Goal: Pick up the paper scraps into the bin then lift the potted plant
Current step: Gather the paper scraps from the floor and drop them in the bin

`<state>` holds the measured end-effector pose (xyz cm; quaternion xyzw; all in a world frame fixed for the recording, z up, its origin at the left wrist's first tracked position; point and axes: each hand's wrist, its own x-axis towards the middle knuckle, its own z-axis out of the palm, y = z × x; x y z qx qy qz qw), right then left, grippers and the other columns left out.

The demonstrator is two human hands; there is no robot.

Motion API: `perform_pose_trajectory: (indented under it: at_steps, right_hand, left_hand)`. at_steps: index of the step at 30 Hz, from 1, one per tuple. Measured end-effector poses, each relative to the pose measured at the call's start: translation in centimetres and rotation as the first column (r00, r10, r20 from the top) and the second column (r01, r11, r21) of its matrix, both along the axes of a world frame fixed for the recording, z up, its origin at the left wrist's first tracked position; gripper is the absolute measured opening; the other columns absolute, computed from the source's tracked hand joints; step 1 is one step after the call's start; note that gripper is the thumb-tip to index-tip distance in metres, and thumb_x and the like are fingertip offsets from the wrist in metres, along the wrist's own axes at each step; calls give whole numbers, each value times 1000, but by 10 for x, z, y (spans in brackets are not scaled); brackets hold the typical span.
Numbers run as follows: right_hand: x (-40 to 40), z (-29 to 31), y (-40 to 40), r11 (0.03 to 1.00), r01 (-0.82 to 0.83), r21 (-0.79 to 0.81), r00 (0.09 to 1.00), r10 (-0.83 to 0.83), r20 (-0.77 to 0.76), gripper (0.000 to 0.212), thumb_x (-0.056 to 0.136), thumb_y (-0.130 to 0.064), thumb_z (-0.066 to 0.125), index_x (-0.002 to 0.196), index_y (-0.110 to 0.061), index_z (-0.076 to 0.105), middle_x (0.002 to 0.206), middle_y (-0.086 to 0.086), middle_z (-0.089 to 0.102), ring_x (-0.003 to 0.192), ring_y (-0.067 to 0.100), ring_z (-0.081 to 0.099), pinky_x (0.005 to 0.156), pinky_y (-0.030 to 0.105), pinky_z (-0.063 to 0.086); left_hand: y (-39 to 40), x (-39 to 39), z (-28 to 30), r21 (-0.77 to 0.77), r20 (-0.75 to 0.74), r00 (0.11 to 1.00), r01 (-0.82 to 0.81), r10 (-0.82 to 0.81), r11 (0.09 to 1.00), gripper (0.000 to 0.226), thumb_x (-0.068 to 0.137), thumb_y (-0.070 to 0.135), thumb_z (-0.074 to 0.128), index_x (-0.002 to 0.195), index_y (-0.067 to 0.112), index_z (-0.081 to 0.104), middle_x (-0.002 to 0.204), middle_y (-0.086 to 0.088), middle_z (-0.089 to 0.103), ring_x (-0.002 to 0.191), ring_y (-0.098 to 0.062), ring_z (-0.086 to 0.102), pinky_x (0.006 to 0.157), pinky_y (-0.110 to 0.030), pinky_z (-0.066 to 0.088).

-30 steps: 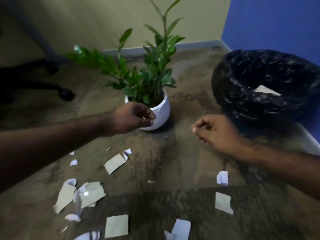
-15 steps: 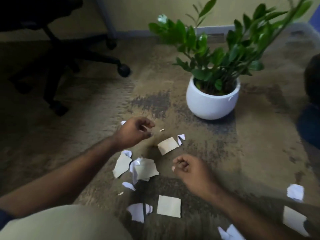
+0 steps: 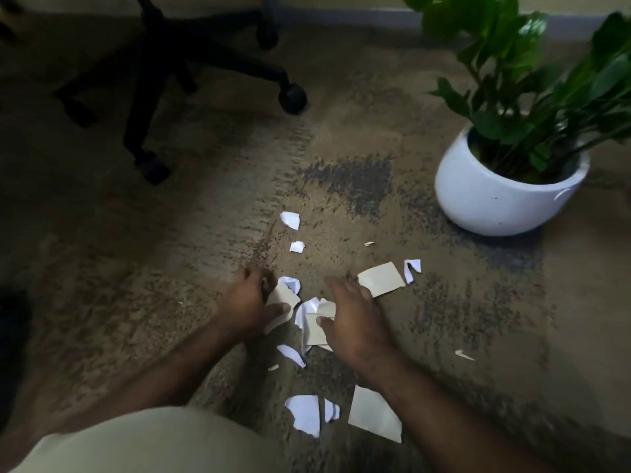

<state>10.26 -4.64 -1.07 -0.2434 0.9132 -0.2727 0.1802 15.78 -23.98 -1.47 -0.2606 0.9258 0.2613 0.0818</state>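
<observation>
Several white and beige paper scraps lie on the carpet. My left hand (image 3: 251, 303) is closed around a beige scrap (image 3: 281, 300), thumb and fingers pinching it. My right hand (image 3: 353, 319) lies spread over a small pile of scraps (image 3: 312, 320), thumb pressing on the top piece. A beige square scrap (image 3: 380, 278) lies just past its fingertips. More scraps lie farther off (image 3: 290, 220) and near my knee (image 3: 305, 414). The potted plant (image 3: 495, 199), green leaves in a round white pot, stands at the right. The bin is out of view.
A black office chair base (image 3: 160, 63) with a caster (image 3: 292, 97) stands at the upper left. My knee in beige trousers (image 3: 153, 442) fills the bottom left. A wall skirting (image 3: 341, 15) runs along the top.
The view swung left and down, so the bin left the frame. Both hands dropped from mid-air onto the scraps; the left hand closed on a beige piece and the right hand spread open.
</observation>
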Motion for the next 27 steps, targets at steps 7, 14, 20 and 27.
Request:
perform_pose_trajectory:
  at_steps: [7, 14, 20, 27]
  right_hand:
    - [1, 1, -20, 902, -276, 333, 959, 280, 37, 73, 82, -36, 69, 144, -34, 30, 150, 2, 32, 134, 31, 29, 104, 51, 32]
    - [-8, 12, -21, 910, -219, 352, 968, 158, 194, 52, 88, -23, 68, 135, -16, 49, 139, 8, 53, 124, 26, 52, 103, 35, 42]
    - [-18, 12, 8, 956, -75, 284, 993, 47, 106, 29, 89, -23, 64, 117, -14, 65, 123, 7, 63, 111, 23, 58, 90, 27, 45]
    - [-29, 9, 17, 983, 29, 183, 987, 0, -161, 12, 81, -33, 67, 90, -25, 70, 114, -3, 55, 110, 23, 48, 89, 36, 44]
  left_hand:
    - [1, -2, -10, -37, -33, 994, 104, -105, 994, 22, 73, 30, 74, 88, 18, 63, 92, -1, 61, 84, -20, 58, 67, -27, 39]
    - [-5, 2, -12, -26, -144, 982, 123, -126, 992, 32, 74, 29, 77, 59, 14, 52, 67, -2, 53, 63, -16, 49, 54, -25, 32]
    - [-21, -20, -1, 54, -207, 966, 172, -157, 984, 31, 73, 33, 82, 73, 7, 64, 81, -1, 57, 73, -16, 54, 64, -27, 40]
    - [-50, -112, 12, -104, -174, 923, 329, -343, 939, 25, 71, 35, 83, 77, 15, 70, 147, -13, 45, 136, -26, 41, 109, -40, 33]
